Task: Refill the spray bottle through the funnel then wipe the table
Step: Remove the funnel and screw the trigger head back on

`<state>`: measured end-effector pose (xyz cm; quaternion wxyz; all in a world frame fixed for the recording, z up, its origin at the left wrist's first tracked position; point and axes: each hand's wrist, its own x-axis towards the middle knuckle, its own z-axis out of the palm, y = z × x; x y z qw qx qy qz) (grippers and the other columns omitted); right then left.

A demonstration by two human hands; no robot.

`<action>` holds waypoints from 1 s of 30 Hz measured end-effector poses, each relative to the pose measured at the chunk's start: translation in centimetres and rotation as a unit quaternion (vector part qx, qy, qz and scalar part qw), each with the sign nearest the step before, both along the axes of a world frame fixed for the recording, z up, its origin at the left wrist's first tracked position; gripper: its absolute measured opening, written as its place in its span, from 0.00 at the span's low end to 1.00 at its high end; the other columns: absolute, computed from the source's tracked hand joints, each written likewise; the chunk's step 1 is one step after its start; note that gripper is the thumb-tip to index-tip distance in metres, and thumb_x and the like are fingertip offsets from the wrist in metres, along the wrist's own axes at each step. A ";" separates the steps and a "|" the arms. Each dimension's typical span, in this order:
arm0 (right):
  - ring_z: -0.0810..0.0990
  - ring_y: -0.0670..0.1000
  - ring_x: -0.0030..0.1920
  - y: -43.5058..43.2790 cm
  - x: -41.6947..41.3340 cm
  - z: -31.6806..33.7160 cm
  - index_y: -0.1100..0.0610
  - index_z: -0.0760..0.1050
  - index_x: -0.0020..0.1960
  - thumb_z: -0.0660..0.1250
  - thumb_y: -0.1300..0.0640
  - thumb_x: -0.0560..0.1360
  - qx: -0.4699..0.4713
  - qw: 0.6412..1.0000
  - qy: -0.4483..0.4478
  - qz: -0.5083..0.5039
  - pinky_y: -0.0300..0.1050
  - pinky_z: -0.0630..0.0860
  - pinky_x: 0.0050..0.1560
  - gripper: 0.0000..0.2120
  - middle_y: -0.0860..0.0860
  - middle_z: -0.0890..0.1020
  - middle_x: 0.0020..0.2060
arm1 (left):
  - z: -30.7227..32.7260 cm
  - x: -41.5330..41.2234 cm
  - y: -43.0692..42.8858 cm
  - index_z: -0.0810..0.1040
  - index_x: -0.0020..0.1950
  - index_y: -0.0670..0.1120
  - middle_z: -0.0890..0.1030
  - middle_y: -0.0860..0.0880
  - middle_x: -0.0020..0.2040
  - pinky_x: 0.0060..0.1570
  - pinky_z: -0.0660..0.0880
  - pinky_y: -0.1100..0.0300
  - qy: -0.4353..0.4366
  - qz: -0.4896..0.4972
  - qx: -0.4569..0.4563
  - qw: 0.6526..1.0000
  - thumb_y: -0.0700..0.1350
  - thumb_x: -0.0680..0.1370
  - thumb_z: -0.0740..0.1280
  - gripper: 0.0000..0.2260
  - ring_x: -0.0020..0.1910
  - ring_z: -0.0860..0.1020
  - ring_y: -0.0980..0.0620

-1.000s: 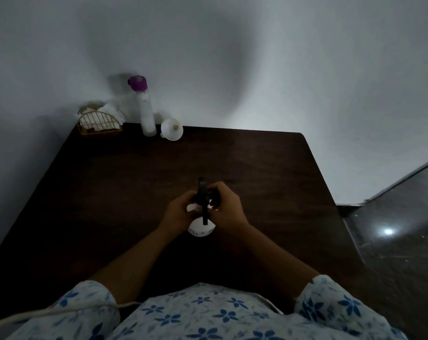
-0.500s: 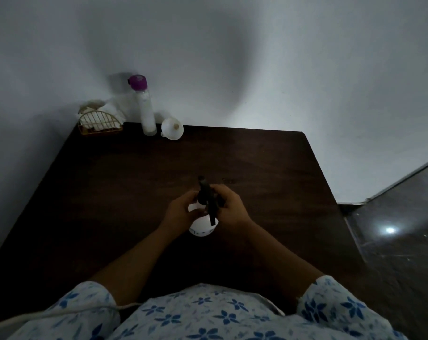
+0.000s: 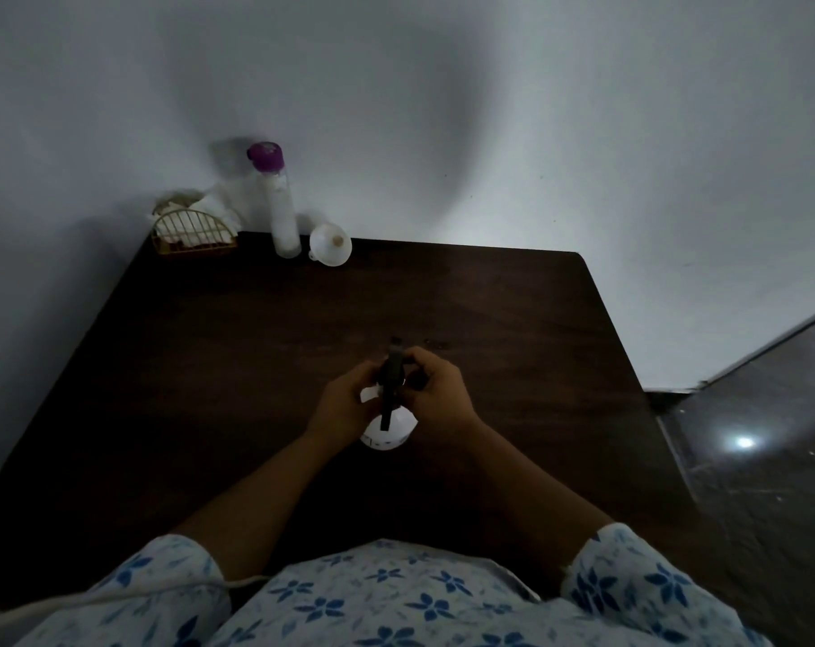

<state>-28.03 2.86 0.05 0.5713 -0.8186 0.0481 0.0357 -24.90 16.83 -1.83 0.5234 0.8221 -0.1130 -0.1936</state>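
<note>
A white spray bottle (image 3: 387, 434) with a black trigger head (image 3: 391, 375) stands in the middle of the dark wooden table (image 3: 209, 366). My left hand (image 3: 345, 403) grips the bottle's white body from the left. My right hand (image 3: 438, 389) is closed around the black spray head from the right. A white funnel (image 3: 331, 245) lies on its side at the table's far edge. Beside it stands a tall clear bottle with a purple cap (image 3: 277, 203).
A gold wire holder with white napkins (image 3: 193, 228) sits at the far left corner against the wall. The table's right edge drops to a dark glossy floor (image 3: 760, 459). A white cord (image 3: 69, 604) crosses my lap at the lower left.
The black trigger head has turned slightly between my hands, swinging right and then back toward centre. Both hands stay on the bottle in the same spot.
</note>
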 end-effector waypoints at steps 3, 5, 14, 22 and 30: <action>0.78 0.45 0.49 0.6 0.2 -0.1 0.57 0.75 0.54 0.71 0.66 0.69 -0.041 0.999 -0.013 -0.026 0.34 0.75 0.43 0.15 0.49 0.79 0.52 | 0.2 -0.2 0.1 0.74 0.53 0.52 0.75 0.61 0.47 0.46 0.70 0.70 -0.016 0.007 -0.010 1.000 0.38 0.74 0.67 0.12 0.47 0.73 0.65; 0.77 0.44 0.47 1.0 0.2 -0.3 0.56 0.75 0.51 0.72 0.66 0.68 -0.058 0.997 -0.025 -0.046 0.34 0.74 0.42 0.14 0.47 0.78 0.49 | 0.2 -0.4 0.2 0.73 0.51 0.54 0.75 0.62 0.45 0.46 0.70 0.69 -0.029 0.010 -0.013 0.999 0.37 0.74 0.68 0.13 0.46 0.73 0.67; 0.78 0.48 0.45 2.0 0.4 -1.4 0.57 0.70 0.43 0.72 0.65 0.67 -0.099 0.990 -0.054 -0.085 0.44 0.79 0.46 0.11 0.50 0.77 0.43 | 0.1 -0.3 0.3 0.73 0.56 0.52 0.74 0.61 0.46 0.39 0.66 0.77 -0.031 -0.005 0.021 0.999 0.37 0.74 0.66 0.14 0.45 0.71 0.67; 0.76 0.39 0.40 -0.5 -0.2 -0.2 0.48 0.73 0.45 0.70 0.64 0.71 -0.084 0.994 -0.062 0.011 0.30 0.72 0.39 0.13 0.40 0.75 0.41 | 0.4 -0.2 0.3 0.69 0.65 0.46 0.78 0.46 0.58 0.55 0.74 0.55 -0.100 -0.036 0.060 0.993 0.35 0.73 0.67 0.21 0.57 0.75 0.50; 0.77 0.44 0.48 0.6 -0.6 -1.1 0.56 0.74 0.52 0.71 0.64 0.70 -0.051 0.995 -0.033 -0.073 0.34 0.74 0.43 0.13 0.46 0.78 0.49 | -0.1 -0.1 0.1 0.68 0.64 0.46 0.79 0.45 0.54 0.49 0.75 0.60 -0.122 -0.033 0.065 0.990 0.37 0.74 0.67 0.20 0.54 0.78 0.50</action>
